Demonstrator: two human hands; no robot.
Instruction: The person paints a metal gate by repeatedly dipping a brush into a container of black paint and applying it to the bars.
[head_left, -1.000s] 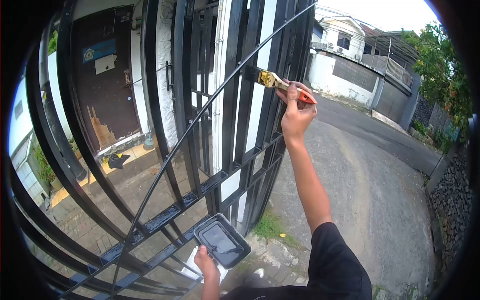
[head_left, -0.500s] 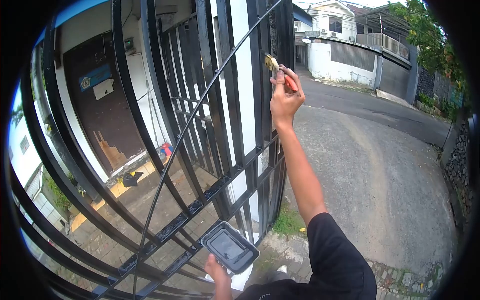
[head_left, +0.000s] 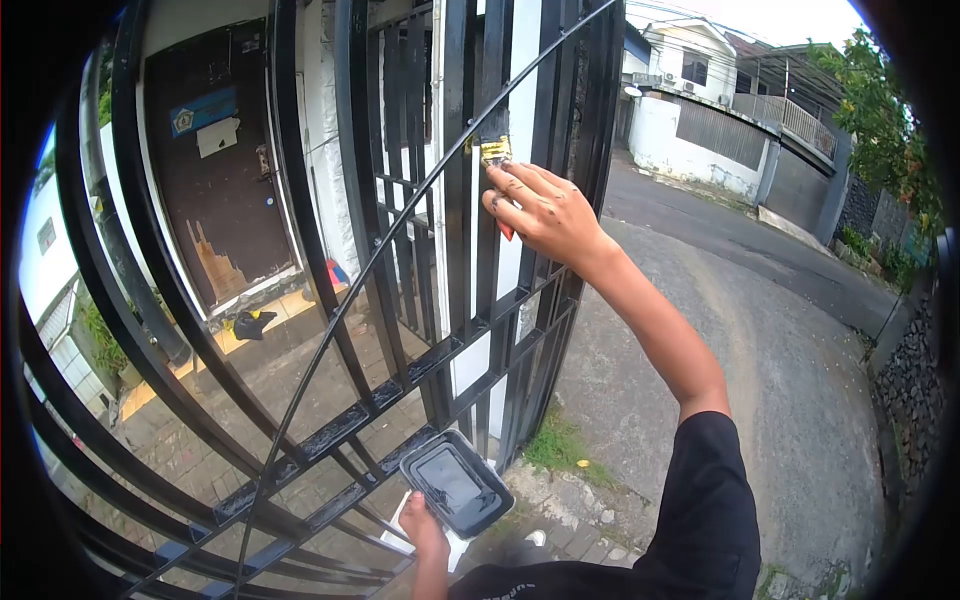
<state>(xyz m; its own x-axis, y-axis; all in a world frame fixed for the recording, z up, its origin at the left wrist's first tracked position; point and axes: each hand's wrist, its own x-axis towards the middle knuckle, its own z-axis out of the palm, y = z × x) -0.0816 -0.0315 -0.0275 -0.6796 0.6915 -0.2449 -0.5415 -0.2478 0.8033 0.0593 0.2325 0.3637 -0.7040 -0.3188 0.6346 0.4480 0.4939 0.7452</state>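
Right hand raised, left hand low

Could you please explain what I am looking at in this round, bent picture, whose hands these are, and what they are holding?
The picture comes from a camera worn on a person's head, looking forward and down, so both arms are the wearer's own. The wide lens bends the straight bars and darkens the corners. The right hand is raised and holds a paintbrush, bristles up against a bar of the black metal gate. Its red handle is mostly hidden behind the fingers. The left hand, low in the picture, holds a small black tray with dark paint in it. Behind the gate are a paved yard and a brown door. To the right, a street runs past walls and houses.
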